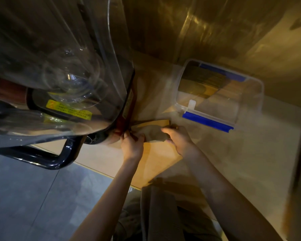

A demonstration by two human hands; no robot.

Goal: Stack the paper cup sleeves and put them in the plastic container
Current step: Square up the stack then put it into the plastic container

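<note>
A flat brown stack of paper cup sleeves [152,132] lies on the wooden counter [215,153] between my hands. My left hand [131,145] pinches its left end, close against the machine base. My right hand [178,138] grips its right end from above. The clear plastic container [219,91] with blue clip edges stands open to the right and further back, apart from both hands. More brown sleeves show inside it at its far end.
A large machine with a clear plastic cover [59,66] and a black tube frame [59,159] fills the left side, touching my left hand's area. A brown wall [215,32] rises behind. The counter edge [102,173] drops to grey floor tiles.
</note>
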